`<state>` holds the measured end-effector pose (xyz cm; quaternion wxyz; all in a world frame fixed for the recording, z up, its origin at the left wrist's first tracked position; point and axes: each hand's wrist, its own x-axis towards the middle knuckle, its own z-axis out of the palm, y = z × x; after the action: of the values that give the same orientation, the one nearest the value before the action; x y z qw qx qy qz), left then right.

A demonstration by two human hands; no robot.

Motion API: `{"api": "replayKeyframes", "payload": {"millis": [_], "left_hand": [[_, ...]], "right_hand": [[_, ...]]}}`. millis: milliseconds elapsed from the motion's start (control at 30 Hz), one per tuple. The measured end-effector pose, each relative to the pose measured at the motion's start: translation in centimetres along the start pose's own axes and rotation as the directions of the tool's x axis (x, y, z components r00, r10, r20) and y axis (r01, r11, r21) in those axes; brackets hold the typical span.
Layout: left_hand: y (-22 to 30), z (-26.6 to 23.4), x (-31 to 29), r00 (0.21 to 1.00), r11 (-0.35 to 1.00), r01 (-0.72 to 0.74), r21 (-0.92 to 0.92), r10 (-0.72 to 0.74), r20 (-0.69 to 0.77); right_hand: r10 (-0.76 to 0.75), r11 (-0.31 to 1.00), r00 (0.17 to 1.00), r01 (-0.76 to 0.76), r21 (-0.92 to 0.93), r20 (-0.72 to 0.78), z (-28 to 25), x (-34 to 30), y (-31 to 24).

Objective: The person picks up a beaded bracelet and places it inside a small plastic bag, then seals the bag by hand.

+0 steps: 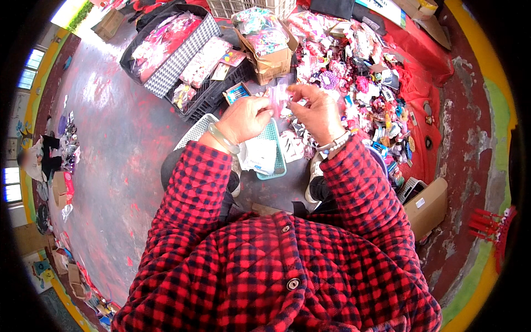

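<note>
The left grip (243, 120) is found closed, with a clear plastic bag (276, 100) pinched at the thumb and forefinger. The right grip (319, 115) is curled beside the bag's opposite edge; whether anything is pinched between its fingertips cannot be told. The bag is held above the floor, between the two grips. A pale green bangle (223, 138) is worn on the left wrist and a light-coloured band (333, 144) on the right. Both arms are covered by red-and-black checked sleeves (191, 188).

Below the grips, a light green plastic basket (280, 166) is noted on the grey floor (110, 182), with a white packet (258, 156) at its near half. A white basket (193, 133) is partly hidden by the left forearm. Farther out, a black plastic crate (193, 113), a houndstooth-patterned storage box (185, 58) and a cardboard box (272, 69) filled with bagged goods are positioned. To the right, a large heap of small accessories (359, 83) is spread beside red cloth (425, 119).
</note>
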<state>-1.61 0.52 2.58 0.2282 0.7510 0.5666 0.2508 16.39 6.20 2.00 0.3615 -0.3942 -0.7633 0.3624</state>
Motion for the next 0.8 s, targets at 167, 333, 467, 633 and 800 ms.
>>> {"api": "replayKeyframes", "payload": {"millis": [167,333,467,633,800], "left_hand": [[-1.0,0.6,-0.8,0.99,0.912,-0.138,0.387,0.113,0.087],[-1.6,0.6,0.4,0.92,0.836,-0.225,0.501,0.352,-0.174],[-0.9,0.7,0.2,0.75,0.995,0.093,-0.041,-0.098,-0.654],[-0.7,1.3,-0.2,0.876,0.08,0.204,-0.976,-0.459,0.145],[-1.3,1.3,-0.1,0.908,0.056,0.124,-0.991,-0.408,0.091]], "right_hand": [[-0.122,0.91,0.968,0.197,-0.364,0.219,-0.7,-0.7,-1.7],[-0.254,0.775,0.944,0.328,-0.54,0.209,-0.3,-0.9,-0.6],[-0.393,0.81,0.919,0.327,-0.488,-0.038,-0.7,-0.7,-1.9],[-0.498,0.734,0.867,0.441,-0.516,0.031,-0.5,-0.9,-2.2],[-0.426,0.809,0.902,0.416,-0.416,0.074,0.2,-1.0,-2.2]]}}
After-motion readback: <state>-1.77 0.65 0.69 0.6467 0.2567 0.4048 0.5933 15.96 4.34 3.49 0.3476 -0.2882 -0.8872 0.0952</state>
